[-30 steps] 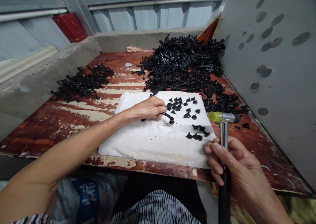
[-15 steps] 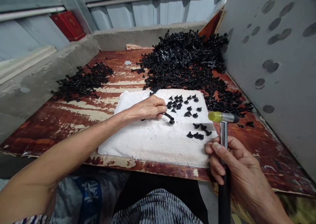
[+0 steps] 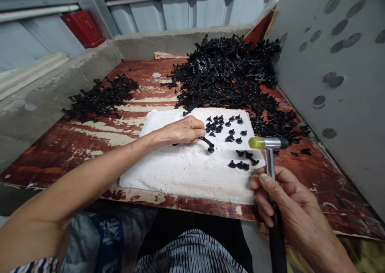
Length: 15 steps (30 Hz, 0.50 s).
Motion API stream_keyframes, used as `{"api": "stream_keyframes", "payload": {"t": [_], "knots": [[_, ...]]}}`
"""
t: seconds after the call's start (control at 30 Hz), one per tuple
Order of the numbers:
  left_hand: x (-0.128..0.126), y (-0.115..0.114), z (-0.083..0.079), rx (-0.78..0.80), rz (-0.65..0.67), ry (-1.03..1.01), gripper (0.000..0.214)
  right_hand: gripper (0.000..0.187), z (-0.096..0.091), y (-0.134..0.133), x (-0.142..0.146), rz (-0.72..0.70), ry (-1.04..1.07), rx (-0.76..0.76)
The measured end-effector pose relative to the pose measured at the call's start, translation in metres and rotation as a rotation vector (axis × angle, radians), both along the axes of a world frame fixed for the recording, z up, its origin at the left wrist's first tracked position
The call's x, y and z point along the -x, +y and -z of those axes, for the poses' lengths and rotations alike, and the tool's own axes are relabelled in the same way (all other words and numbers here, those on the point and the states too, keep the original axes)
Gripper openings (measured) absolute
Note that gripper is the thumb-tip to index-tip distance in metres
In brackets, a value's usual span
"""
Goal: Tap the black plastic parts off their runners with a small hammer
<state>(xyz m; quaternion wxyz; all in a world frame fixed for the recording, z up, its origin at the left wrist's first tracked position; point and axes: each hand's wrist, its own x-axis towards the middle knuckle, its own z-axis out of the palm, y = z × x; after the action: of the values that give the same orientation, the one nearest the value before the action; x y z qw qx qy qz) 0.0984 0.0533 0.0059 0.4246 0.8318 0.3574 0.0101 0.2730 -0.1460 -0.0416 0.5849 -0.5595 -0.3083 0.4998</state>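
Note:
My left hand point(image 3: 185, 130) is closed on a black drawer-pull-like handle point(image 3: 207, 143), over a white cloth point(image 3: 180, 172). One rounded end of the handle sticks out to the right of my fingers; most of the rest is covered by them. In my right hand point(image 3: 288, 196) is a mallet point(image 3: 270, 160) with a yellow face, a metal head and a black grip. Its head is raised beside the cloth's right edge, apart from the handle. Several small black flared pieces point(image 3: 231, 132) lie scattered on the cloth's right half.
A big heap of black handles point(image 3: 222, 72) covers the back right of the worn red-brown board point(image 3: 69, 156). A smaller pile point(image 3: 102, 98) lies at the left. Loose small black pieces point(image 3: 279, 122) spread along the right. A spotted grey panel point(image 3: 325, 104) borders the right side.
The mallet's head has tilted slightly to the left in my right hand. My left hand keeps its hold on the handle, with barely any movement.

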Motion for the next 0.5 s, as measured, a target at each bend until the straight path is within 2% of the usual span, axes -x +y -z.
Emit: {"api": "stream_keyframes", "payload": {"t": [0.17,0.37,0.5], "knots": [[0.0018,0.0024,0.0012,-0.048,-0.018,0.007,0.026,0.029,-0.0011,-0.0004,-0.0025,-0.05,-0.074,0.004],[0.0041,0.0056,0.002,0.04,-0.001,-0.044,0.025,0.031,-0.0025,0.0031,-0.0004,-0.022,-0.042,0.013],[0.0041,0.0065,0.0014,0.037,-0.004,-0.058,0.026,0.031,-0.0025,0.0032,-0.0007,-0.031,-0.046,0.014]]}}
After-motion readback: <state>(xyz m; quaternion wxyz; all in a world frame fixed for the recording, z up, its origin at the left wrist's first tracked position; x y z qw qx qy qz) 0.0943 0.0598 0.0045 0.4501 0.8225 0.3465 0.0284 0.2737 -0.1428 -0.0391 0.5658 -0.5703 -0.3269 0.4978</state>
